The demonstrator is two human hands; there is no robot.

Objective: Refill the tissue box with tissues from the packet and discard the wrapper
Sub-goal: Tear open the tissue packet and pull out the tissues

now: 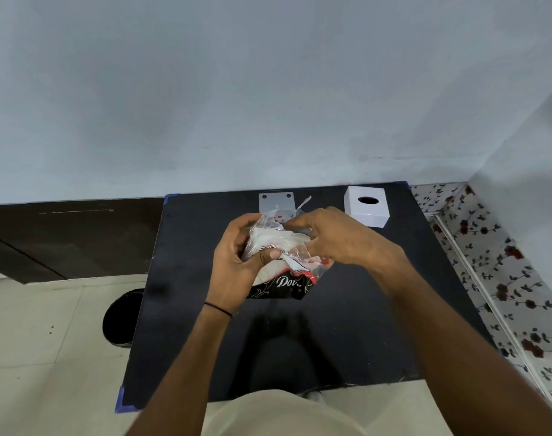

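I see black surface against pale blue wall; tiled floor, dark bin left. Left hand and right hand fingers grasping tissue packet above surface centre. White tissue box far right corner.

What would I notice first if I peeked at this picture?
Two hands, the left hand and right hand, pulling at a crinkly tissue packet above the middle of the black table. Next, the white tissue box at the table's far right corner, and a black bin on the floor at left.
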